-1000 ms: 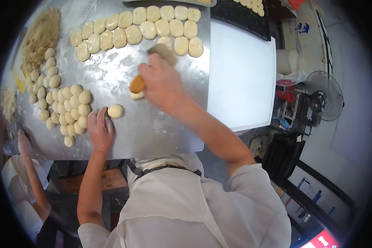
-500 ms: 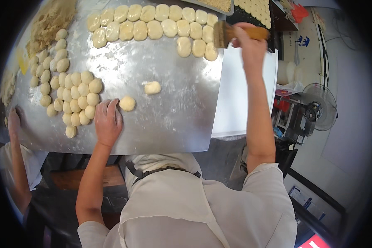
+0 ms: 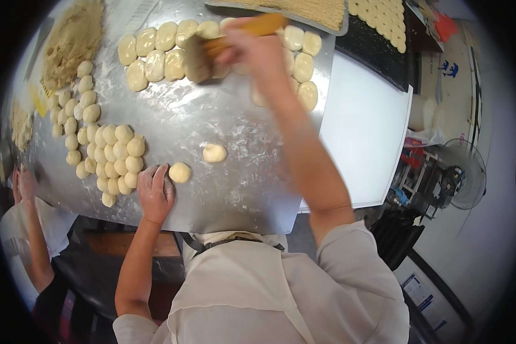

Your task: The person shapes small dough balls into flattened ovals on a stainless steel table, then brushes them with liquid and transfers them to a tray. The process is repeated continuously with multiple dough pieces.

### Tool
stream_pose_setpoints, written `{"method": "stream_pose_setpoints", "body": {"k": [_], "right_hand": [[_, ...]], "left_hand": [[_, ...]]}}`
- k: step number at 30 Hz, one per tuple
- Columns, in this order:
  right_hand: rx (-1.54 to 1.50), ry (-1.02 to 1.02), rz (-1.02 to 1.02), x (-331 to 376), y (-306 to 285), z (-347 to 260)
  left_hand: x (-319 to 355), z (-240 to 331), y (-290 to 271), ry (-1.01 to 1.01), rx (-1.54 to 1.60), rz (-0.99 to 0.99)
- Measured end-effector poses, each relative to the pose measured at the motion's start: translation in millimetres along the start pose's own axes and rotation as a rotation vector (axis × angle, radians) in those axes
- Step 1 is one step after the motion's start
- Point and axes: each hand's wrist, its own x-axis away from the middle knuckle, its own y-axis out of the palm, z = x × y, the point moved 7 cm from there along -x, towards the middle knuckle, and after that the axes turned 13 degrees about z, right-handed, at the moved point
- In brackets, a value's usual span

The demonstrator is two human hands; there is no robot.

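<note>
My right hand [image 3: 253, 54] grips a wide flat brush [image 3: 198, 59] with a wooden handle, slightly blurred by motion. Its bristles lie over the rows of flattened dough pieces [image 3: 166, 36], several of which look glossy. My right arm and hand cover part of these rows. Floury and with fingers laid down on the metal table [image 3: 235, 198], my left hand [image 3: 156, 194] rests near the front edge and holds nothing. Just right of its fingertips is a round dough ball [image 3: 179, 172]; another loose dough piece [image 3: 214, 152] lies farther off. To its left sits a cluster of dough balls [image 3: 110, 152].
A big dough mass [image 3: 74, 43] lies at the far left. At the back stand a tray of tan crumbs [image 3: 304, 10] and a black tray [image 3: 370, 51] with pale rounds. A co-worker's hand [image 3: 24, 184] is at the left edge. A fan [image 3: 463, 175] stands right.
My right hand has swept the brush left from the right end of the dough rows to their left part. My left hand stays on the table. The whole view has shifted slightly.
</note>
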Motion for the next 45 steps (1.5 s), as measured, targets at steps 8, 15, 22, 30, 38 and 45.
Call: {"method": "stream_pose_setpoints", "body": {"k": [8, 15, 22, 30, 38, 45], "right_hand": [[0.249, -0.516, 0.184, -11.2, -99.0, -64.4], [0.848, -1.011, -0.265, 60.0, 90.2, 1.5], [0.086, -0.132, -0.102, 10.0, 52.8, -20.7], [0.168, -0.283, 0.149, -26.2, -22.4, -61.2], [1.090, -0.998, -0.329, 57.5, 79.5, -15.4], [0.766, -0.953, -0.413, 91.4, 89.0, -45.9]], "left_hand": [[9.5, -3.8, 1.1, -0.033, 0.011, -0.052], [6.3, -4.4, -1.0, -0.030, 0.025, -0.066], [5.5, -4.7, -0.2, -0.010, 0.048, -0.045], [5.5, -5.9, 3.2, -0.072, 0.148, -0.107], [2.7, -5.9, 1.2, -0.061, 0.201, -0.126], [5.4, -7.1, 2.7, -0.038, 0.207, -0.150]]}}
